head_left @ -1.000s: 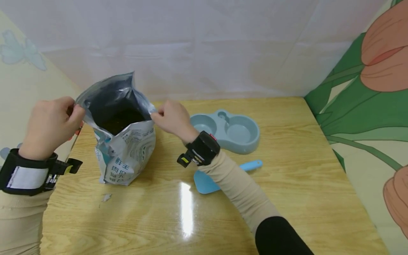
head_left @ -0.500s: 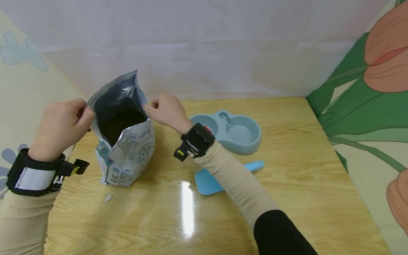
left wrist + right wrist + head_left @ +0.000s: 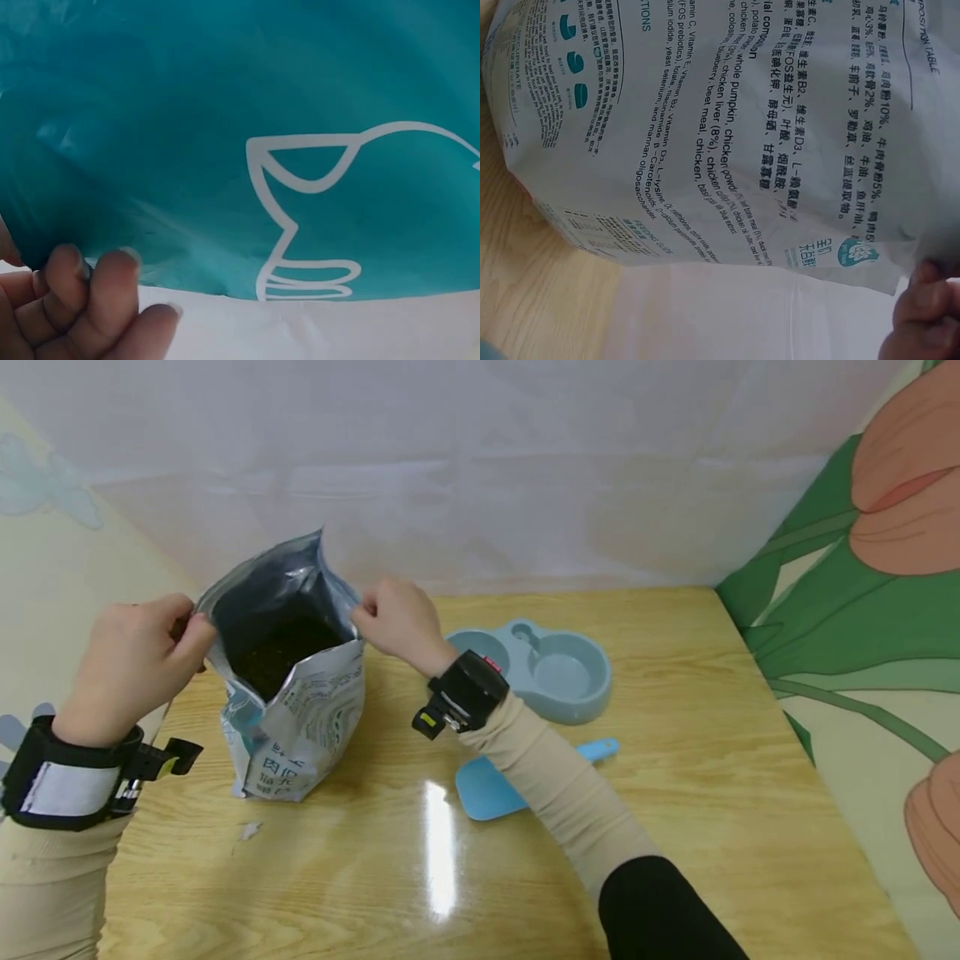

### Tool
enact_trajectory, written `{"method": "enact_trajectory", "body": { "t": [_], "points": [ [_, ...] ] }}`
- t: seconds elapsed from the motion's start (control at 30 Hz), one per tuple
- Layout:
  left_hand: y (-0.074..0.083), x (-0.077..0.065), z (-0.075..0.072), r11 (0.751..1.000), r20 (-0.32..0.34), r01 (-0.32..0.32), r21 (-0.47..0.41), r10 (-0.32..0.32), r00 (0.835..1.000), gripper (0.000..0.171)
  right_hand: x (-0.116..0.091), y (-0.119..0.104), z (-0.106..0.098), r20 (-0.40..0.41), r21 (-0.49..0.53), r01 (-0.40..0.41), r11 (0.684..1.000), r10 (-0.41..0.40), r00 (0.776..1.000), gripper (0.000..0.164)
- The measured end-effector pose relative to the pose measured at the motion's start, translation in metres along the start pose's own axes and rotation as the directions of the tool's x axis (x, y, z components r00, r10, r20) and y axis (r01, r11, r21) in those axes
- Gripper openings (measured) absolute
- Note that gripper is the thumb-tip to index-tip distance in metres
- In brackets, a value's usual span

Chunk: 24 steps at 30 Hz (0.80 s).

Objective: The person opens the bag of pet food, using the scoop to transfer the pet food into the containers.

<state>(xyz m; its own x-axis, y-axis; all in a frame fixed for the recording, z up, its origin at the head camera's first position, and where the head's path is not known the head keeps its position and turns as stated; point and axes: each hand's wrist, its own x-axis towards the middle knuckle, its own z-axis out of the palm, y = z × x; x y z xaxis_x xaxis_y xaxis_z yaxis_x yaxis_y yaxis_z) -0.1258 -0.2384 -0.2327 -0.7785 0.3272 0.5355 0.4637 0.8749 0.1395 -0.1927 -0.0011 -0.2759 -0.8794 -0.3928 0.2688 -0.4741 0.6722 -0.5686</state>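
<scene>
A pet food bag stands upright at the left of the table, its mouth spread wide. Inside the silver lining, dark brown contents are visible low down. My left hand pinches the left edge of the mouth; in the left wrist view the curled fingers of that left hand lie at the rim of the teal bag side. At the opposite edge, my right hand pinches the rim. The right wrist view has the printed white bag side with the right hand at its corner.
A grey-blue double pet bowl sits behind the right wrist. A light-blue flat-bladed scoop lies partly under the right forearm in view. A small torn scrap lies before the bag. A white sheet hangs behind the table.
The bag's mouth narrowed as both hands came closer together, then widened again slightly. Both hands keep their grip on its edges. The bowl and scoop have stayed put.
</scene>
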Motion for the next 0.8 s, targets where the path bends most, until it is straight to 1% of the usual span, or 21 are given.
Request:
{"method": "enact_trajectory", "body": {
  "t": [0.17, 0.37, 0.57, 0.63, 0.8],
  "points": [
    [-0.002, -0.002, 0.000, 1.000, -0.007, 0.007, 0.023, -0.007, 1.000, 0.029, -0.002, 0.005, 0.000, -0.007, 0.022, 0.001, 1.000, -0.001, 1.000, 0.036],
    [-0.007, -0.003, -0.002, 0.999, -0.001, 0.033, 0.039, -0.033, 0.999, 0.029, -0.002, 0.011, 0.002, -0.017, 0.031, -0.026, 0.999, 0.026, 1.000, 0.035],
    [-0.004, -0.001, -0.002, 0.998, -0.001, 0.059, 0.026, -0.059, 0.998, 0.028, -0.001, 0.016, 0.003, -0.033, 0.025, -0.053, 0.998, 0.054, 0.998, 0.036],
    [-0.001, 0.001, -0.001, 0.998, -0.002, 0.058, 0.015, -0.058, 0.998, 0.029, -0.001, 0.017, 0.003, -0.038, 0.024, -0.057, 0.998, 0.058, 0.998, 0.035],
    [0.003, 0.004, 0.004, 1.000, -0.003, 0.025, -0.010, -0.025, 1.000, 0.029, -0.004, 0.019, 0.002, -0.057, 0.055, -0.041, 0.998, 0.044, 0.997, 0.035]
  ]
}}
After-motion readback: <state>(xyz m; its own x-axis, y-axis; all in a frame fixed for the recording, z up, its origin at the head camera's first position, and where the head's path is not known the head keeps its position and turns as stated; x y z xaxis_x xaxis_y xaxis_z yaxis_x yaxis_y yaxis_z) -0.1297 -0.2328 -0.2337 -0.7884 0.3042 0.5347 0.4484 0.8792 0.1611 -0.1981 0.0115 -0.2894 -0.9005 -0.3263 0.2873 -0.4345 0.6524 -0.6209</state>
